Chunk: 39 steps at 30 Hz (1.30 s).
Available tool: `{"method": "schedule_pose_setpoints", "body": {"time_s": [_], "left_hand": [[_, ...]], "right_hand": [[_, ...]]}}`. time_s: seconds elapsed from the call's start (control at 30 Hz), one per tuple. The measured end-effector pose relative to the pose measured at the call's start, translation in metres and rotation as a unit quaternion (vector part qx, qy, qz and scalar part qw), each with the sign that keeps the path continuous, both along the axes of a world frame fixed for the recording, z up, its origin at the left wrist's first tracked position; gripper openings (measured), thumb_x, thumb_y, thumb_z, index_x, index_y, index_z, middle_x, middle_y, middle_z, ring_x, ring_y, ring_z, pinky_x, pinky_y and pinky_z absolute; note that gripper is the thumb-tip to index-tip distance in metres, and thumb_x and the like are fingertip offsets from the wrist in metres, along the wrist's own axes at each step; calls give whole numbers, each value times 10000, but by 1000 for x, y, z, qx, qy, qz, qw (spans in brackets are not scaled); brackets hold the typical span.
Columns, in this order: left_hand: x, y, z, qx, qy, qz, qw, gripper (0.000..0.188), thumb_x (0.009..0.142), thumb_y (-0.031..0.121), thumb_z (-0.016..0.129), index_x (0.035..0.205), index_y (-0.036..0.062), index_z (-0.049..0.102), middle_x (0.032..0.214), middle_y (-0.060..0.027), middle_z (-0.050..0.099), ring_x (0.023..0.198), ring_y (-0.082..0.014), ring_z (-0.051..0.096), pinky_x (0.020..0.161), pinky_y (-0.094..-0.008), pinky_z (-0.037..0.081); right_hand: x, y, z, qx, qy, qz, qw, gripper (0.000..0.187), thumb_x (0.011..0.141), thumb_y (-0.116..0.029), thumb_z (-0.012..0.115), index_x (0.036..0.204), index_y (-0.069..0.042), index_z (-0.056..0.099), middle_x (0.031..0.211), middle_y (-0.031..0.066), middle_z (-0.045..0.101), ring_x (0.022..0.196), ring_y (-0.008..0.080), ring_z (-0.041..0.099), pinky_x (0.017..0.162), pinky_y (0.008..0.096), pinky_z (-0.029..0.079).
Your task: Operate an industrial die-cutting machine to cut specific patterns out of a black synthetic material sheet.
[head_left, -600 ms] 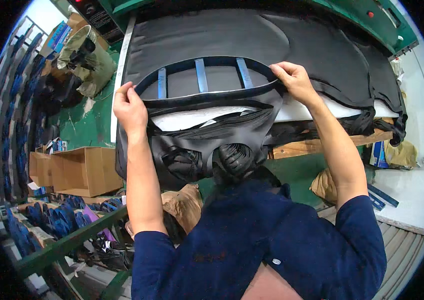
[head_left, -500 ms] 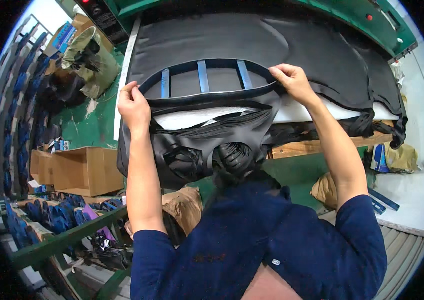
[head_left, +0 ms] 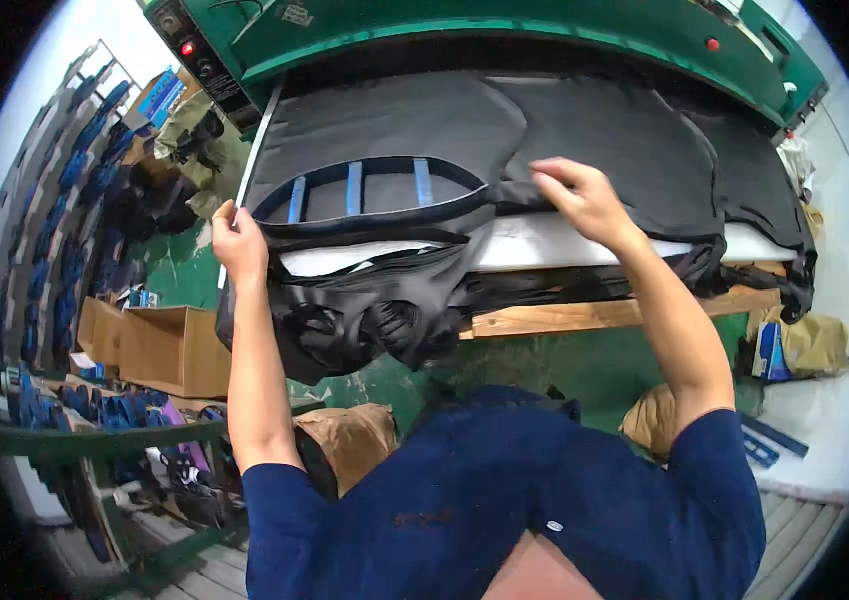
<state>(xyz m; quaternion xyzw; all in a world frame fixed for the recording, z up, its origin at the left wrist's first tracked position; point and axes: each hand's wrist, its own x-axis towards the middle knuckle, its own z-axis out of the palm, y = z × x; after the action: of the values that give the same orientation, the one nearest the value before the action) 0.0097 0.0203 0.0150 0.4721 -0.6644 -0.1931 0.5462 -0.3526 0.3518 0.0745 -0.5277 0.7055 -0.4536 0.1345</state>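
Observation:
A leaf-shaped cutting die [head_left: 354, 188], a dark metal band with three blue crossbars, lies on layered black sheet material [head_left: 384, 115]. My left hand [head_left: 240, 248] pinches the die's left tip between thumb and fingers. Off to the right of the die's other tip, my right hand [head_left: 586, 203] hovers above the sheets, empty, thumb and fingers stretched leftward. Just in front of the die, a gap in the black stack bares the white board [head_left: 529, 243] underneath. The stack's near part, with round holes cut through it, droops over the table edge.
A green press machine [head_left: 504, 45] spans the far side, with a control panel at its left. Open cardboard boxes [head_left: 169, 350] sit on the floor at left, by racks of blue-barred dies [head_left: 54, 240]. Brown sacks [head_left: 349, 440] stand below the table; a wooden beam [head_left: 564, 318] runs under its edge.
My right hand has let go of the die's right tip and is now apart from it. My left hand stays on the left tip. The whole view has shifted.

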Motion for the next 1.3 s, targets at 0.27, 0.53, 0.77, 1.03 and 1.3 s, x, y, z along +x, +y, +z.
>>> {"method": "schedule_pose_setpoints", "body": {"time_s": [0.27,0.53,0.77,1.03,1.3], "left_hand": [[-78,249,16,-103,-60,-110,987,122,865,-9,619,979,-18,662,943,-157,672,900,-342,648,820,-387,517],[-192,352,-28,-146,-197,-163,956,174,730,96,732,891,47,686,869,-85,658,799,-285,637,697,-380,504],[-191,353,-36,-146,-228,-165,948,202,621,54,639,818,47,684,779,-79,647,700,-270,639,644,-371,515],[-189,338,-42,-154,-227,-179,945,191,638,81,620,813,37,680,784,-94,652,690,-278,638,628,-372,516],[-236,287,-49,-222,-177,-163,945,128,648,59,641,773,55,667,737,-75,640,673,-269,626,625,-366,501]], "right_hand": [[-109,244,-59,-100,19,-272,957,189,980,-62,592,1112,54,662,1100,104,690,1005,159,632,902,290,493],[-167,339,-129,5,82,-409,909,203,984,-130,612,1063,42,683,960,89,698,806,140,632,726,268,527],[-159,354,-135,-24,106,-428,897,195,976,-119,631,1011,65,687,920,87,691,803,140,598,730,297,511],[-156,344,-142,-46,81,-437,895,184,974,-118,636,1003,56,686,919,78,684,787,139,585,714,285,502],[-201,274,-134,-108,130,-393,904,156,962,-106,649,945,47,676,801,21,631,715,96,522,663,242,458]]}}
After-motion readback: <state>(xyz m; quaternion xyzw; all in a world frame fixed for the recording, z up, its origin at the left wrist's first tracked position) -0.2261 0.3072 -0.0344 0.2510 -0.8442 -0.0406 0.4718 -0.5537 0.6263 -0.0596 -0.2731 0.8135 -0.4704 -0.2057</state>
